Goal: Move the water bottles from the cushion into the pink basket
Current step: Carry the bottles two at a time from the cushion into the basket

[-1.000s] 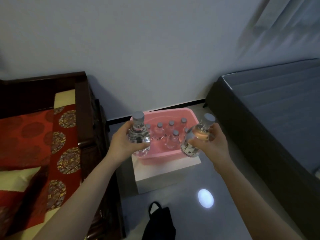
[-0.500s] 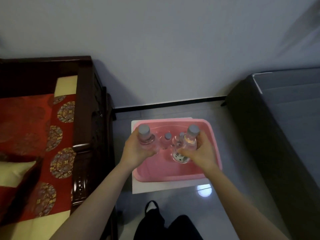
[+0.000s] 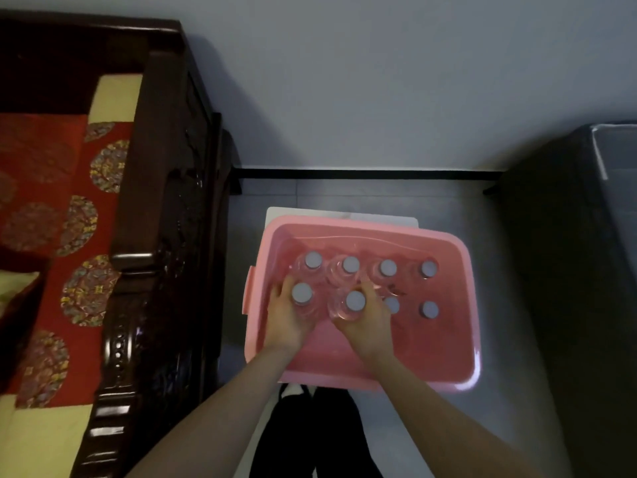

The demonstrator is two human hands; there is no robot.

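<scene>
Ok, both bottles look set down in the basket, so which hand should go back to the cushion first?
Left, probably. The left hand is at the pink basket's left side, nearest the red cushion beyond the wooden armrest. The right hand, holding the middle bottle, would have to cross over.

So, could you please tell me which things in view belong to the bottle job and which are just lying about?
Belongs to the job:
pink basket
water bottles, one in the left hand, one in the right hand
red cushion

Just lying about:
dark wooden bench frame
white board under the basket
</scene>
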